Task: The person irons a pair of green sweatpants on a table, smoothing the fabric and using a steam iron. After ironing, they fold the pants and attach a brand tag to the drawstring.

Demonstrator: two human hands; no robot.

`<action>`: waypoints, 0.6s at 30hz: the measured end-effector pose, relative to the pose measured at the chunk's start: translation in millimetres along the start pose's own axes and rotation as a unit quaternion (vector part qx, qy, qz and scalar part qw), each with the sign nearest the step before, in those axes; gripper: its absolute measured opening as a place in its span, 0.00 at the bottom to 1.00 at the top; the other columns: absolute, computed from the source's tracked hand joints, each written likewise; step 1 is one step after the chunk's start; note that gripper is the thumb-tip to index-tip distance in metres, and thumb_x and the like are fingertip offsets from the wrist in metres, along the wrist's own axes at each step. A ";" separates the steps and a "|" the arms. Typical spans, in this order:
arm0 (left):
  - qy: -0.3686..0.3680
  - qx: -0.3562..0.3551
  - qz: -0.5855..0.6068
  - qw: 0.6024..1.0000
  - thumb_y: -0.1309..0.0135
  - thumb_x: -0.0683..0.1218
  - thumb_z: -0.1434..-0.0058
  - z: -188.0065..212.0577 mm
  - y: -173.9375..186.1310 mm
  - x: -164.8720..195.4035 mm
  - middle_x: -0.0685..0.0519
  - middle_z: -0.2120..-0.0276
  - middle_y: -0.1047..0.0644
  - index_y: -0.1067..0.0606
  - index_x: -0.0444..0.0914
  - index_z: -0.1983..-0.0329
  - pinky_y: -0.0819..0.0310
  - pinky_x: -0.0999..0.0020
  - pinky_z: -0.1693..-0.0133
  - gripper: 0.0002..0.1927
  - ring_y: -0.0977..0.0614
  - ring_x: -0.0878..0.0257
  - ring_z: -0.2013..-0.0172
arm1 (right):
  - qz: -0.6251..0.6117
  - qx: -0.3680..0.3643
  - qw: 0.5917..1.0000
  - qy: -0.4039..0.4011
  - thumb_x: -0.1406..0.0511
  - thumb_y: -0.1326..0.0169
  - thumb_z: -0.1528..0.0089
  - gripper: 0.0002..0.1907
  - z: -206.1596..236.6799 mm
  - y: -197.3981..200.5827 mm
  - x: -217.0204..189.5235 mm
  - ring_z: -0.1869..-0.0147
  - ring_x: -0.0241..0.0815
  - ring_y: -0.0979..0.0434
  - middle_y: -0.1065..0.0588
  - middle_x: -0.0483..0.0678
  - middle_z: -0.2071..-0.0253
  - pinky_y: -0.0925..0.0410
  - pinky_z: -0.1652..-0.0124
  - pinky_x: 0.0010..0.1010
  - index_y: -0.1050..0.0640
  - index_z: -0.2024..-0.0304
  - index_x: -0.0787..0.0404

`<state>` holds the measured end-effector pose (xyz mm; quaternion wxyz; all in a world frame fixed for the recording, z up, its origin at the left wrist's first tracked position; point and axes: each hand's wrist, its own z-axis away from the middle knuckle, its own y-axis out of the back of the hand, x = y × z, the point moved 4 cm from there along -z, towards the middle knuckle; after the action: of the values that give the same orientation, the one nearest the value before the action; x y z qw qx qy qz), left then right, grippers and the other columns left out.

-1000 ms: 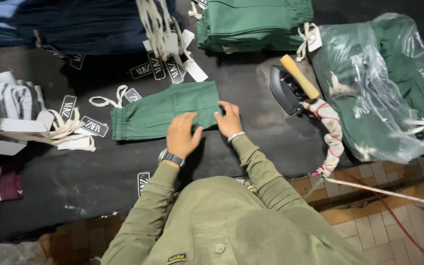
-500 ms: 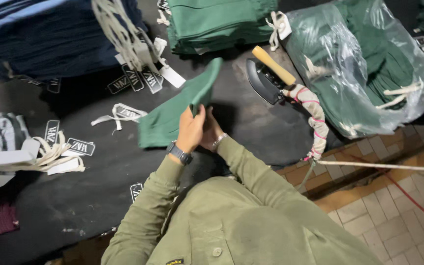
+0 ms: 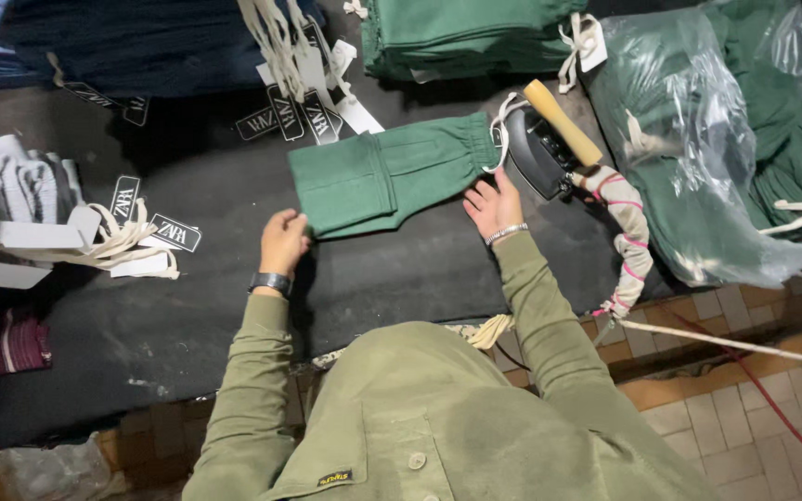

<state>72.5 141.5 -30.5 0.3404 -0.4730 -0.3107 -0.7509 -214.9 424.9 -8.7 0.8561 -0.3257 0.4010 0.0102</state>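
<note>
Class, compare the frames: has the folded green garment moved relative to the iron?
Yes. The green garment now lies flat with its waistband end touching the iron; earlier it lay farther left of it, then was lifted.

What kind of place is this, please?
Probably a garment finishing or pressing workshop: a folded green garment lies on a dark padded table beside an iron, with a stack of green clothes and hang tags nearby.

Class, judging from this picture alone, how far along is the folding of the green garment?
Done: a folded green stack lies behind. In hand: the green garment lies folded flat, left hand and right hand at its edges. Left: more green garments sit in the plastic bag.
</note>
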 end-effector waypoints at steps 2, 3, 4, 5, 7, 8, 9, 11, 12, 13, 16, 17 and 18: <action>0.013 0.008 -0.063 0.998 0.41 0.52 0.37 -5.7 -0.3 -14.2 0.50 0.66 0.21 0.26 0.30 0.48 0.27 0.72 0.75 0.23 0.22 0.67 0.77 | 0.092 0.050 0.994 0.032 0.47 0.47 0.38 0.33 -2.0 3.1 1.3 0.49 0.50 0.22 0.28 0.53 0.39 0.31 0.55 0.43 0.37 0.35 0.52; 0.020 0.011 -0.096 0.995 0.40 0.53 0.37 -4.0 -1.9 -15.0 0.51 0.68 0.21 0.24 0.30 0.53 0.26 0.72 0.75 0.21 0.21 0.67 0.78 | 0.129 0.087 0.986 0.055 0.50 0.44 0.38 0.32 -5.1 3.4 1.0 0.54 0.47 0.22 0.26 0.52 0.44 0.30 0.59 0.39 0.38 0.36 0.51; 0.017 -0.011 -0.125 0.992 0.39 0.54 0.36 -3.8 -5.3 -15.0 0.49 0.71 0.22 0.25 0.28 0.57 0.28 0.71 0.75 0.21 0.22 0.66 0.79 | 0.164 0.122 0.976 0.081 0.54 0.42 0.39 0.32 -9.5 2.1 0.0 0.59 0.43 0.21 0.24 0.51 0.49 0.29 0.63 0.36 0.39 0.37 0.51; 0.009 -0.035 -0.154 0.987 0.39 0.55 0.34 -4.5 -7.5 -16.4 0.48 0.73 0.23 0.25 0.27 0.62 0.30 0.69 0.75 0.23 0.23 0.65 0.79 | 0.197 0.126 0.966 0.108 0.55 0.41 0.39 0.32 -14.5 -1.8 -1.0 0.64 0.42 0.24 0.24 0.50 0.54 0.32 0.68 0.34 0.39 0.37 0.54; -0.018 -0.053 -0.140 0.989 0.39 0.54 0.34 -3.7 -11.8 -2.3 0.49 0.76 0.25 0.26 0.28 0.68 0.31 0.69 0.76 0.22 0.25 0.65 0.80 | 0.256 0.145 0.940 0.171 0.59 0.38 0.39 0.32 -22.8 -6.4 -8.2 0.74 0.39 0.29 0.24 0.48 0.63 0.39 0.78 0.30 0.39 0.38 0.59; -0.031 -0.046 -0.094 0.994 0.39 0.52 0.36 0.2 -12.2 7.2 0.53 0.76 0.27 0.27 0.30 0.69 0.30 0.70 0.76 0.19 0.26 0.66 0.80 | 0.271 0.133 0.935 0.185 0.60 0.38 0.39 0.31 -24.3 -8.7 -11.8 0.73 0.37 0.28 0.24 0.47 0.64 0.37 0.77 0.27 0.38 0.39 0.61; -0.023 -0.059 -0.064 0.996 0.40 0.50 0.36 4.1 -13.5 16.9 0.56 0.76 0.27 0.26 0.33 0.68 0.31 0.72 0.76 0.16 0.27 0.69 0.79 | 0.285 0.120 0.930 0.196 0.61 0.37 0.38 0.30 -25.7 -10.0 -15.2 0.72 0.34 0.28 0.24 0.46 0.64 0.35 0.76 0.25 0.37 0.40 0.63; -0.033 -0.086 -0.001 0.996 0.41 0.48 0.36 9.2 -11.9 45.2 0.59 0.76 0.27 0.26 0.36 0.69 0.32 0.74 0.75 0.12 0.29 0.72 0.79 | 0.289 0.075 0.929 0.218 0.63 0.37 0.38 0.28 -28.0 -10.4 -21.0 0.69 0.31 0.26 0.23 0.44 0.63 0.32 0.74 0.22 0.35 0.42 0.65; -0.053 -0.101 0.034 0.993 0.41 0.47 0.34 10.3 -10.3 63.4 0.58 0.76 0.27 0.27 0.36 0.69 0.32 0.74 0.75 0.12 0.30 0.72 0.79 | 0.279 0.042 0.931 0.232 0.64 0.38 0.38 0.26 -28.8 -10.0 -24.6 0.66 0.29 0.24 0.22 0.43 0.62 0.32 0.74 0.22 0.35 0.43 0.65; -0.072 -0.115 0.070 0.988 0.41 0.46 0.33 11.4 -9.7 82.4 0.58 0.76 0.28 0.29 0.37 0.70 0.31 0.75 0.74 0.12 0.32 0.72 0.80 | 0.270 0.007 0.931 0.245 0.64 0.39 0.38 0.25 -27.6 -12.1 -30.7 0.64 0.28 0.22 0.21 0.42 0.60 0.32 0.73 0.21 0.35 0.44 0.65; -0.109 -0.145 0.167 0.969 0.41 0.45 0.29 11.9 -18.3 139.7 0.61 0.75 0.32 0.29 0.39 0.67 0.36 0.77 0.74 0.12 0.35 0.74 0.79 | 0.311 -0.041 0.904 0.291 0.67 0.38 0.35 0.19 -24.9 -23.0 -66.8 0.67 0.31 0.28 0.26 0.44 0.63 0.32 0.71 0.23 0.29 0.45 0.66; -0.129 -0.145 0.166 0.967 0.42 0.44 0.30 12.5 -23.3 158.9 0.61 0.73 0.30 0.29 0.39 0.66 0.35 0.78 0.73 0.10 0.32 0.75 0.76 | 0.284 -0.070 0.895 0.336 0.68 0.38 0.33 0.18 -23.8 -31.1 -87.5 0.61 0.30 0.26 0.24 0.44 0.58 0.30 0.63 0.23 0.29 0.45 0.66; -0.151 -0.146 0.165 0.964 0.43 0.43 0.31 12.9 -33.0 177.1 0.61 0.71 0.28 0.28 0.39 0.65 0.35 0.78 0.72 0.08 0.30 0.75 0.74 | 0.257 -0.100 0.882 0.381 0.69 0.39 0.31 0.17 -21.0 -40.1 -109.5 0.54 0.29 0.23 0.23 0.44 0.54 0.29 0.56 0.22 0.30 0.44 0.67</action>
<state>-4.5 132.2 132.7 0.3360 -0.6698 -0.1636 -0.6416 -292.2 408.1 79.5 0.5673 -0.2740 0.7629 0.1449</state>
